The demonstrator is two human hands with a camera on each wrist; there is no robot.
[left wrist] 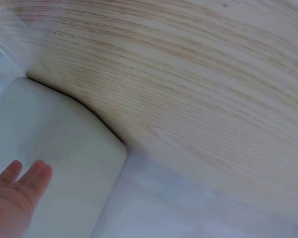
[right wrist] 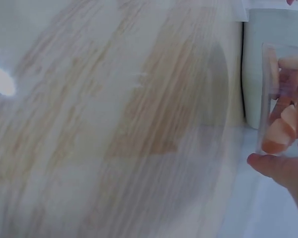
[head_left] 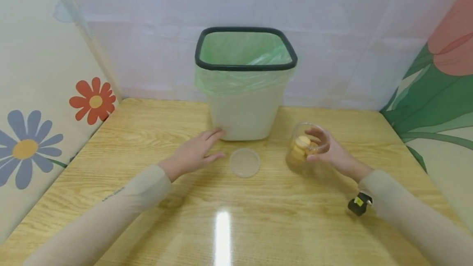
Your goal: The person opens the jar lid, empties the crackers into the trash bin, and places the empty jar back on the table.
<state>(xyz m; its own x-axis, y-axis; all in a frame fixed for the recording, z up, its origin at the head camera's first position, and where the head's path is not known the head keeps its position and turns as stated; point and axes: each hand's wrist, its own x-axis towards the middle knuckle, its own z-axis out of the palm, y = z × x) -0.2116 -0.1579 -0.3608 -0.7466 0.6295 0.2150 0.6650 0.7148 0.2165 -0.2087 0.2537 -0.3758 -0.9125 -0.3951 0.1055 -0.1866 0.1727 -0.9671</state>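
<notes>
My right hand point(head_left: 330, 151) grips a clear plastic jar point(head_left: 302, 154) without a lid, tilted slightly. Inside lie several round, yellow-orange pieces point(head_left: 303, 141) that look like cookies; they also show through the jar wall in the right wrist view. A round translucent lid point(head_left: 244, 162) lies flat on the table between the hands. My left hand point(head_left: 196, 153) is stretched out left of the lid, fingers extended towards the lower side of the trash bin point(head_left: 244, 114). Whether its fingertips touch the bin I cannot tell. The left wrist view shows those fingers point(left wrist: 32, 181) in front of the bin's pale wall.
The bin stands at the back of the wooden table point(head_left: 177, 225), lined with a green bag point(head_left: 244, 81) under a black rim point(head_left: 245, 68). Behind it hangs a pale cloth wall point(head_left: 148, 52). Flower-printed panels point(head_left: 33, 69) stand at both sides.
</notes>
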